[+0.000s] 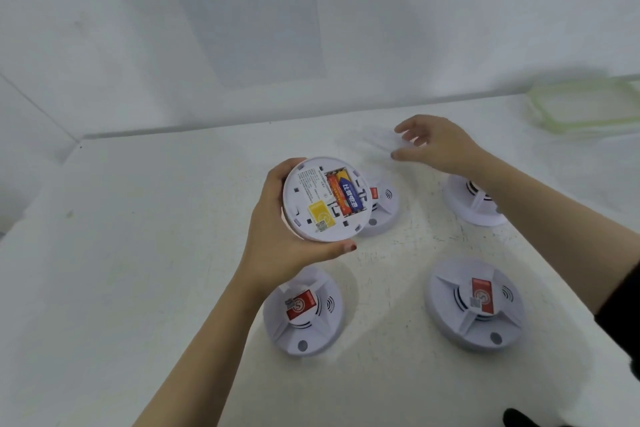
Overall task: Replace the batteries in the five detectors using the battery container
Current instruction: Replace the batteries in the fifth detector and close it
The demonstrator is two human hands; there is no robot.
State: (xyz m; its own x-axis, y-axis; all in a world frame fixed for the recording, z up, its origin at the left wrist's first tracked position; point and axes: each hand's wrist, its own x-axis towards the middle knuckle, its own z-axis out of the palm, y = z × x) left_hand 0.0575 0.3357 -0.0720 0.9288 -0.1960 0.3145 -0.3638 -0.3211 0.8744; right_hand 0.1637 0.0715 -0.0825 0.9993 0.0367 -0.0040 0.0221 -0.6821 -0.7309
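Observation:
My left hand (277, 236) grips a round white detector (311, 204) turned back side up above the table. Its battery bay is uncovered and shows two batteries (344, 196), one orange and one blue and yellow. My right hand (433, 146) hovers with spread fingers over a small white cover (382, 139) lying on the table; whether it touches the cover I cannot tell. Several more detectors lie face up: one (382, 206) partly behind the held one, one (471, 201) under my right forearm, one (303, 308) at near left, one (474, 302) at near right.
A clear container with a green rim (588, 104) sits blurred at the far right of the white table (138, 253). A printed instruction sheet (249, 10) hangs on the wall behind. The wall meets the table's back edge.

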